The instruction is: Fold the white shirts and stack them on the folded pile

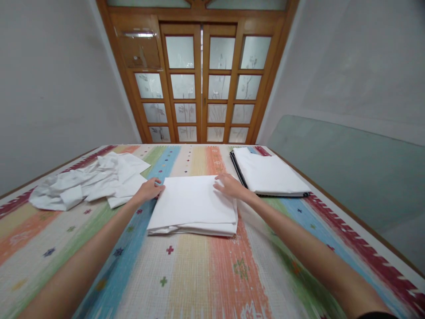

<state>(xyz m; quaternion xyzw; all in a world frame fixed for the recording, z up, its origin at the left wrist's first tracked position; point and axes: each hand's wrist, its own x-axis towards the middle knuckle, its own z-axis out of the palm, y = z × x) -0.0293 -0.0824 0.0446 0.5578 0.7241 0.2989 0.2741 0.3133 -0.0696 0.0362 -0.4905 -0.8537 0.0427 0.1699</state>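
Note:
A folded white cloth (194, 206) lies flat in the middle of the striped, many-coloured bed cover (199, 274). My left hand (150, 189) rests at the cloth's far left corner, fingers curled onto its edge. My right hand (229, 185) lies flat on the cloth's far right corner with fingers stretched out. Both forearms reach in from the near edge.
A crumpled heap of white cloths (89, 181) lies at the left. A neat stack of folded white cloth (270, 173) with a dark item under it sits at the far right. A wooden door with frosted glass panes (199, 79) stands beyond the bed.

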